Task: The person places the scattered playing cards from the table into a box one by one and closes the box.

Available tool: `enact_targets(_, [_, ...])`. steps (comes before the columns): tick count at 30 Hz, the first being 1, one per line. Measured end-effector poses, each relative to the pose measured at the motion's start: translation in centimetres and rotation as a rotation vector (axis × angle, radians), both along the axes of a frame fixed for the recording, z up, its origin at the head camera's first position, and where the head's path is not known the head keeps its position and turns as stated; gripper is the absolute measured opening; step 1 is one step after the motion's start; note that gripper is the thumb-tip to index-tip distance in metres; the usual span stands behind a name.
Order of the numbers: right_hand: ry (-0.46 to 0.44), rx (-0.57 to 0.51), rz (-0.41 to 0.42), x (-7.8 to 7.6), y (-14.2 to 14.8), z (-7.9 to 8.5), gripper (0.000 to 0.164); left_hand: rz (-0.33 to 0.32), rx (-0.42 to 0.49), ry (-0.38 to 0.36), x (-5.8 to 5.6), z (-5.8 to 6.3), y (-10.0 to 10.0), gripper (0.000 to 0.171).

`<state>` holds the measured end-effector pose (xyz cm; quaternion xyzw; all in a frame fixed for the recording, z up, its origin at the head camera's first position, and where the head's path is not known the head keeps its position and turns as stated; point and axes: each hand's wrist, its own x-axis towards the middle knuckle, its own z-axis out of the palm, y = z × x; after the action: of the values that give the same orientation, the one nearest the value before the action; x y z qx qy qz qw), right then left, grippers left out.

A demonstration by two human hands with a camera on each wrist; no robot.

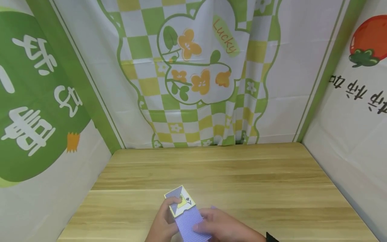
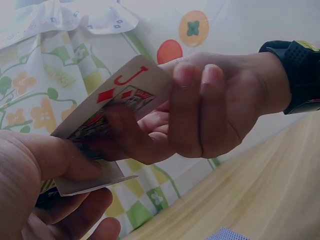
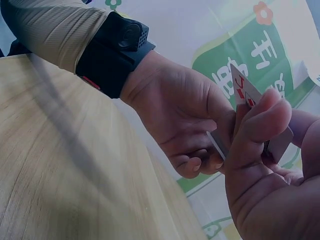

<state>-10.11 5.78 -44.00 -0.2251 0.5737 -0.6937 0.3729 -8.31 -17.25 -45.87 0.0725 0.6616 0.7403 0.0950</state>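
Observation:
My left hand (image 1: 163, 222) grips a playing-card box (image 1: 185, 209) printed with an ace of spades, near the table's front. Blue-patterned playing cards (image 1: 190, 226) stick out of the box's lower end, toward me. My right hand (image 1: 225, 226) pinches these cards from the right, thumb on their backs. From below, in the left wrist view, the bottom card is a jack of diamonds (image 2: 131, 92), with right-hand fingertips against its face. An open box flap (image 2: 97, 185) juts out beneath the cards, by the left fingers. The cards' inner ends are hidden in the box.
A small blue-patterned corner (image 1: 213, 207) shows just beyond the right hand, and a blue-patterned piece (image 2: 227, 234) lies on the table in the left wrist view. The wooden table (image 1: 211, 168) meets a checkered curtain (image 1: 193, 124) at the back; printed sheets stand at both sides.

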Motion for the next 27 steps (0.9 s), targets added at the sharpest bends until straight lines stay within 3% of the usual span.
enact_targets(6, [-0.069, -0.079, -0.025, 0.0, -0.1, 0.2, 0.04, -0.015, -0.005, 0.012, 0.0, 0.2, 0.1, 0.063])
enact_targets(17, [-0.092, -0.144, -0.117, -0.1, 0.1, 0.6, 0.056, 0.064, -0.059, 0.038, -0.1, 0.1, 0.0, 0.067])
enact_targets(21, [0.012, -0.087, -0.227, -0.4, -0.2, 0.4, 0.052, 0.027, -0.035, 0.06, 0.0, 0.0, 0.3, 0.063])
enact_targets(27, [0.366, 0.211, -0.414, -0.7, -0.9, 0.1, 0.039, -0.09, -0.028, 0.054, 0.2, -0.1, 0.5, 0.059])
